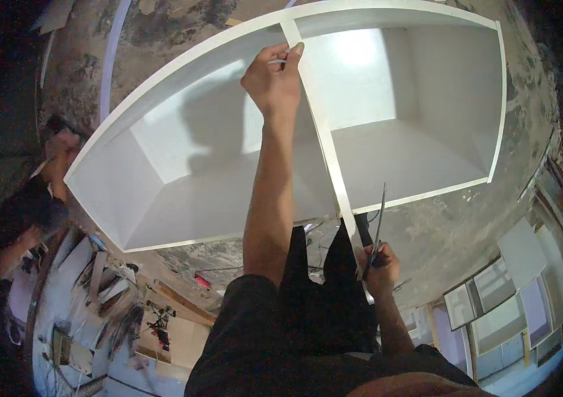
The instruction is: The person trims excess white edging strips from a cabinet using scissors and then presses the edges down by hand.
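A white open cabinet box [420, 142] lies in front of me, split into two compartments by a divider. A narrow white edging strip [330, 149] runs along the divider's edge and hangs past the near side of the box. Thumb and fingers of my left hand [275, 79] are pinched on the strip near the divider's far end. In my closed right hand [382, 268] is a tool with a long thin blade [379, 215], pointing up beside the strip's loose near end. Its handle is hidden by my fingers, so its exact kind is unclear.
Another person's arm [56, 169] is by the cabinet's left corner. Wood offcuts [106, 281] lie in a pile at the lower left, near a pale board [175, 337] with dark cords. Panels and frames [500, 298] stand at the lower right. The concrete floor [440, 245] is stained.
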{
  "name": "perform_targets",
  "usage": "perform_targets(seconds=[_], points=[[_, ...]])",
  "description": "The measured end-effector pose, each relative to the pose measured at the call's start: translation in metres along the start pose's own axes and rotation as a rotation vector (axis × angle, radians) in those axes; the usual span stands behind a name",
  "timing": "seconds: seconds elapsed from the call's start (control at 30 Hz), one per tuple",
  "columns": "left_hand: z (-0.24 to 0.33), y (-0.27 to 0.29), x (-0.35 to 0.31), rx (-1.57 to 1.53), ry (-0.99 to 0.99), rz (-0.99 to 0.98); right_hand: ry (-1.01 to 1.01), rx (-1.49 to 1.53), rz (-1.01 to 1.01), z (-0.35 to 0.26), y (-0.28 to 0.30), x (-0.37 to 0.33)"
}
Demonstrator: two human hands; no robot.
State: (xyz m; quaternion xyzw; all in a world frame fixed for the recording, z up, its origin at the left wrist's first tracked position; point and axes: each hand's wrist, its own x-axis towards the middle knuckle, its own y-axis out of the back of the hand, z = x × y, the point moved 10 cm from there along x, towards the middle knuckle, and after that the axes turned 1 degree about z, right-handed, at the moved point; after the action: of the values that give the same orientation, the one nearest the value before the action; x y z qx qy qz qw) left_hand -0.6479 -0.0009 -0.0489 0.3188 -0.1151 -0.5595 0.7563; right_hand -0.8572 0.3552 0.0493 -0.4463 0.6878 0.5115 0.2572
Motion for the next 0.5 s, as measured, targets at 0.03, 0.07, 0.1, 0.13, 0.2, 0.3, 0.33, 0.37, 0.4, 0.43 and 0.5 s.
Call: perform_targets(seconds=[0.03,0.07,0.1,0.13,0.2,0.3,0.33,0.37,0.4,0.43,0.5], points=[[-0.001,0.002,-0.001,0.002,0.020,-0.003,0.004,0.062,0.000,0.020,-0.001,0.004],[-0.002,0.004,-0.001,-0.006,0.018,-0.001,0.009,0.127,-0.002,0.019,-0.005,0.005],[-0.003,0.005,0.001,-0.015,0.016,0.001,0.036,0.059,0.006,0.016,-0.004,0.005],[-0.003,0.006,0.002,-0.022,0.014,0.004,0.063,-0.008,0.013,0.010,-0.003,0.005],[-0.010,0.003,0.002,-0.103,-0.023,-0.015,0.082,-0.102,0.023,0.007,-0.004,0.007],[0.006,0.004,-0.006,0.002,-0.252,-0.131,0.053,-0.129,0.011,0.033,-0.010,0.017],[0.015,0.003,-0.010,0.076,-0.357,-0.185,0.042,-0.105,0.000,0.041,-0.012,0.021],[0.034,-0.006,-0.022,0.186,-0.613,-0.320,0.031,-0.077,-0.015,0.050,-0.016,0.024],[0.048,-0.015,-0.039,0.291,-0.870,-0.464,0.041,-0.010,-0.026,0.059,-0.020,0.027],[0.056,-0.023,-0.062,0.395,-1.127,-0.608,0.051,0.058,-0.035,0.070,-0.023,0.032],[0.050,-0.031,-0.084,0.465,-1.279,-0.816,0.095,0.180,-0.056,0.073,-0.028,0.034]])
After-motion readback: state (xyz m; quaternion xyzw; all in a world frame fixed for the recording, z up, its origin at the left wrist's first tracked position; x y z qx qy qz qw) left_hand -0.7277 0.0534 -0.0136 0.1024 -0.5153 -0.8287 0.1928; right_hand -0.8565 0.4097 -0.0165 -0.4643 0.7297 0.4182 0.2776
